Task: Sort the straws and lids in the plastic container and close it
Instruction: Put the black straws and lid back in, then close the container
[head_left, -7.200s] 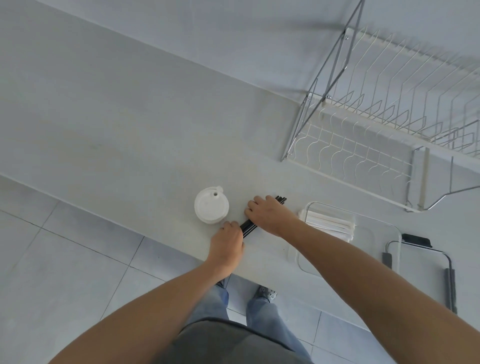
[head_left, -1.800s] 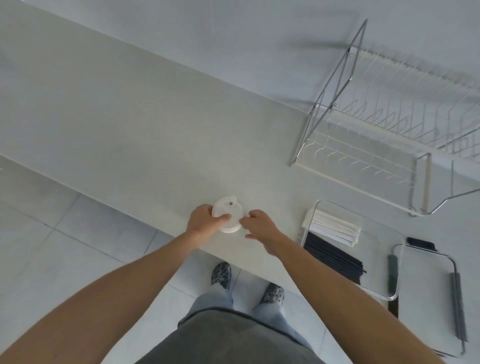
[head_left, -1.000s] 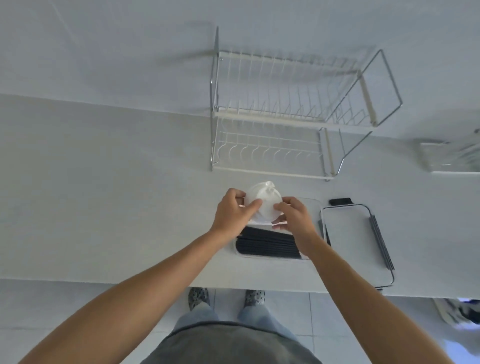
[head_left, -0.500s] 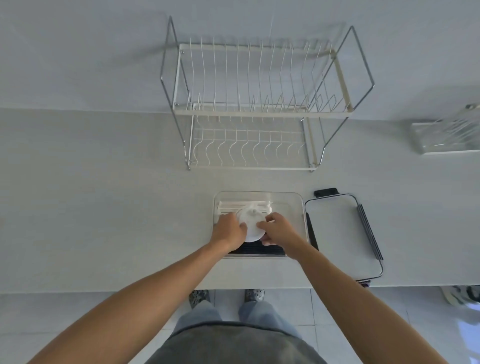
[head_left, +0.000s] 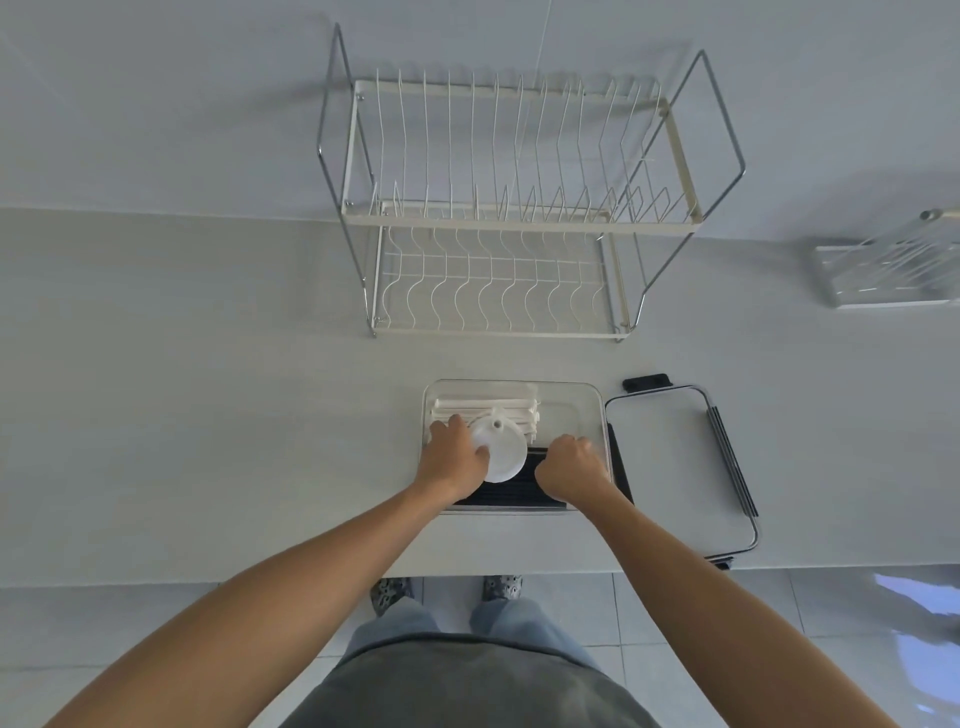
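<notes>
A clear plastic container (head_left: 596, 415) stands on the counter near its front edge. White paper-wrapped straws (head_left: 511, 406) lie along its far side and black straws (head_left: 519, 491) along its near side. A stack of white round lids (head_left: 503, 453) rests inside, over the straws at the left of the middle. My left hand (head_left: 453, 460) grips the stack, thumb on top and fingers at its far left rim. My right hand (head_left: 571, 467) is apart from the lids, fingers curled, over the container's right part. The container's cover (head_left: 670, 462) lies flat just to the right.
A two-tier wire dish rack (head_left: 498, 260) stands behind the container against the wall. A clear tray-like rack (head_left: 893, 273) sits at the far right. The counter's front edge (head_left: 260, 579) runs just in front of the container, with the tiled floor and my feet below.
The lids went from the left counter into the container. In the last half second my right hand came off the stack and moved to the right; my left hand stays on it.
</notes>
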